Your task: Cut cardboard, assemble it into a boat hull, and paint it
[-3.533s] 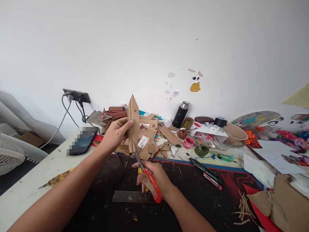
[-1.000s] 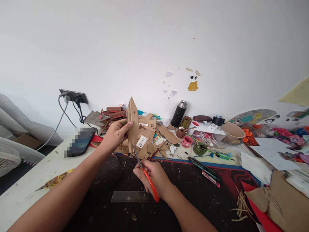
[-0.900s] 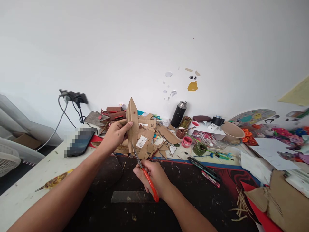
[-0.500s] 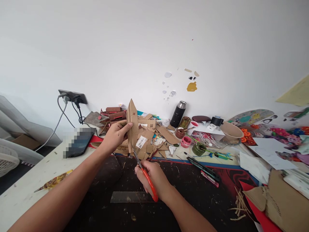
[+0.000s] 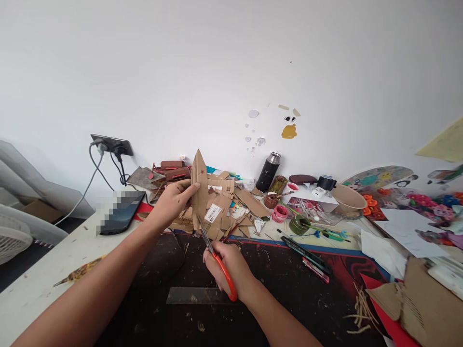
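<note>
My left hand [image 5: 178, 198] pinches a long, pointed strip of brown cardboard [image 5: 199, 176] and holds it upright, tip toward the wall. My right hand [image 5: 230, 265] is wrapped round the handles of red-handled scissors [image 5: 224, 274]. The scissor blades point up and left, and their ends reach the lower end of the cardboard strip. Whether the blades are fully closed is hard to tell. Beneath my right hand a clear ruler-like strip [image 5: 191, 295] lies on the dark mat [image 5: 152, 313].
Cardboard scraps [image 5: 249, 201] are heaped behind my hands. A black flask [image 5: 268, 173], paint jars [image 5: 279, 213] and a box cutter [image 5: 304, 251] are to the right. A phone [image 5: 121, 214] lies at the left, and folded cardboard [image 5: 430, 303] at the right front.
The cardboard strip has turned slightly, so its face shows flatter and wider. Both hands keep their grips and nearly the same places. The whole view has shifted a little.
</note>
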Demonstrator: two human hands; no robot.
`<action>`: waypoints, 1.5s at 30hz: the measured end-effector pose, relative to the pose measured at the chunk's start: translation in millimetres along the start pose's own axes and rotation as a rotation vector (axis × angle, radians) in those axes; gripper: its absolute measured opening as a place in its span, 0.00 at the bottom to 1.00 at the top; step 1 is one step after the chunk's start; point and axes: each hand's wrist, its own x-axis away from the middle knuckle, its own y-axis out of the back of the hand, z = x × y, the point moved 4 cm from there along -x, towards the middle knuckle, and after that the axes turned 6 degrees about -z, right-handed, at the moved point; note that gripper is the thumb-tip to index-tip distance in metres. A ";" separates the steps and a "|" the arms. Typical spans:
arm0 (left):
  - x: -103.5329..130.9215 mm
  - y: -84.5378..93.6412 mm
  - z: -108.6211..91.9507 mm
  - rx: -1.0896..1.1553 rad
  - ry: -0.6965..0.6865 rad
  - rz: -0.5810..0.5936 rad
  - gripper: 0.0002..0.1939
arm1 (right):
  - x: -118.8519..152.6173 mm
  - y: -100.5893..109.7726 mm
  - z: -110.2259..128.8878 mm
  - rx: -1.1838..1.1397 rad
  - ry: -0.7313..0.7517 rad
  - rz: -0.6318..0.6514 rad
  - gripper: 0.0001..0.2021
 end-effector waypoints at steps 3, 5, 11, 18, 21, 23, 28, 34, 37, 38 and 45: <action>0.5 2.5 -4.0 -0.044 -0.006 0.000 0.24 | 0.9 2.2 -2.3 -0.005 -0.001 -0.009 0.14; 0.1 3.6 -4.5 -0.069 -0.003 -0.009 0.25 | 1.9 2.2 -2.5 -0.035 0.000 0.013 0.16; -1.6 4.1 -0.7 -0.107 -0.037 -0.027 0.24 | 0.3 0.1 -6.0 -0.225 -0.014 0.083 0.26; -0.7 5.5 -2.4 -0.095 -0.053 -0.032 0.24 | 2.9 4.9 -1.5 -0.233 0.013 0.148 0.33; -0.5 5.1 -3.0 -0.089 -0.046 -0.028 0.25 | 4.7 7.6 3.4 -0.204 0.015 0.170 0.37; 0.0 4.2 -3.3 -0.089 -0.043 -0.026 0.25 | 4.9 8.5 5.8 -0.210 0.024 0.175 0.38; 2.8 3.3 -6.1 -0.135 -0.055 -0.054 0.23 | 4.8 7.5 5.2 -0.247 -0.013 0.176 0.37; 3.8 0.1 -7.7 -0.120 -0.044 -0.032 0.24 | 6.4 5.0 2.3 -0.248 -0.067 0.208 0.33; 3.2 -1.7 -6.5 -0.098 -0.036 -0.017 0.25 | 6.3 4.6 1.6 -0.202 -0.080 0.188 0.32; 2.9 -2.0 -5.9 -0.096 -0.038 -0.013 0.25 | 6.0 4.8 1.7 -0.182 -0.083 0.174 0.30; 1.6 1.5 -0.3 -0.141 -0.056 -0.035 0.25 | 4.9 9.9 12.2 -0.066 -0.012 0.057 0.22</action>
